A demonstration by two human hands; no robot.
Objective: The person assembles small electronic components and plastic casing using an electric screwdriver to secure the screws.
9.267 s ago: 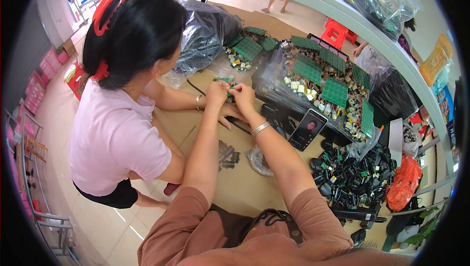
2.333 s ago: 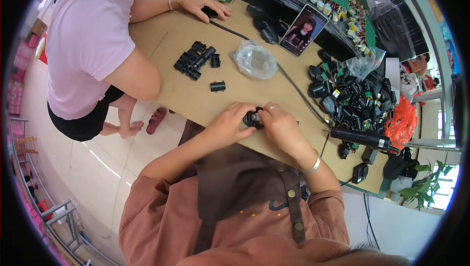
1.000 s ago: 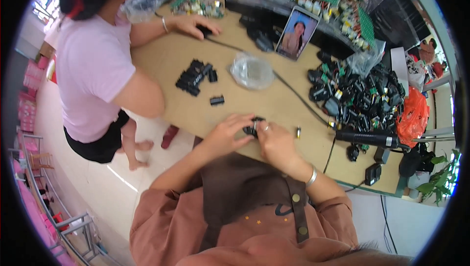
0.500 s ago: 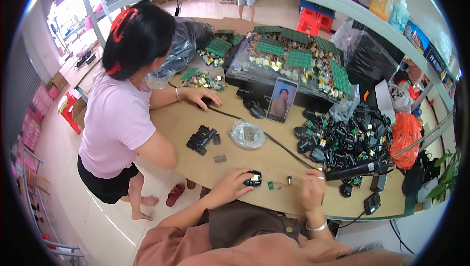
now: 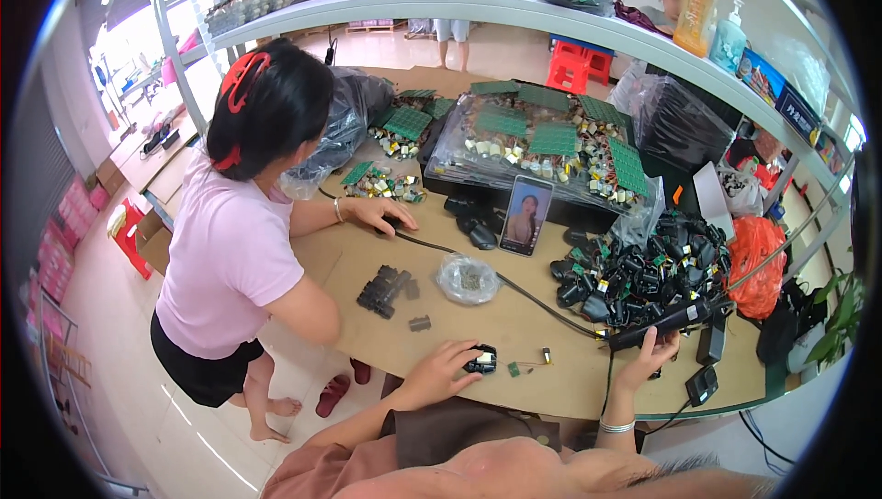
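Note:
My left hand (image 5: pixel 443 372) rests on the board with its fingers closed on a small black housing (image 5: pixel 481 360) that has a pale part inside. Just right of it lie a small green circuit board (image 5: pixel 514 370) and a little cylindrical part (image 5: pixel 547 356), with thin wires between them. Over on the right, my right hand (image 5: pixel 646 363) has its fingers against a black cylindrical tool (image 5: pixel 669 323), seemingly wrapped round it from the near side. The tool lies slanted in front of a heap of black housings (image 5: pixel 643 265) with circuit boards.
A phone (image 5: pixel 527 214) stands propped mid-table. Nearby are a plastic bag of small parts (image 5: pixel 467 278), black blocks (image 5: pixel 384 290) and a long black cable (image 5: pixel 542 301). A co-worker (image 5: pixel 234 223) leans in at left. Trays of circuit boards (image 5: pixel 551 136) sit behind, under a shelf (image 5: pixel 441 5).
My right hand has moved right, from beside the small cylindrical part to the black tool, and its fingers have opened from a fist. The left hand keeps its hold on the housing.

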